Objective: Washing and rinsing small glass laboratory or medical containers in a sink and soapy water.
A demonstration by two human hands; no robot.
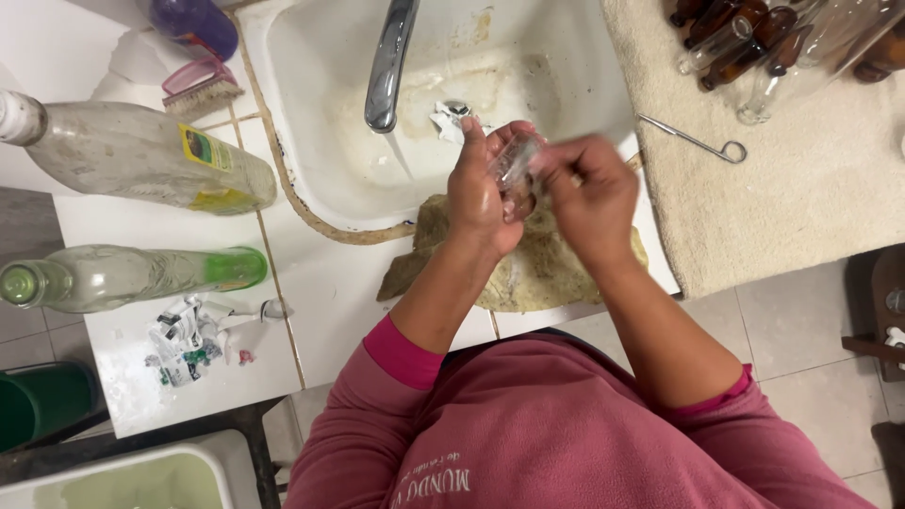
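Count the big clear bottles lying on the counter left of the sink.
2: one with a yellow label nearer the sink's back, one with a green base below it. None seems hidden.

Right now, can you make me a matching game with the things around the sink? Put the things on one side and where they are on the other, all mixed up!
Things:
1. small clear bottle
2. brush
3. brown bottles
4. torn label scraps

Places:
A. on the beige towel right of the sink
B. between the left hand and the right hand
C. on the white counter below the green-bottomed bottle
D. on the tiles beside the sink's upper left corner

Pairs: 1-B, 2-D, 3-A, 4-C
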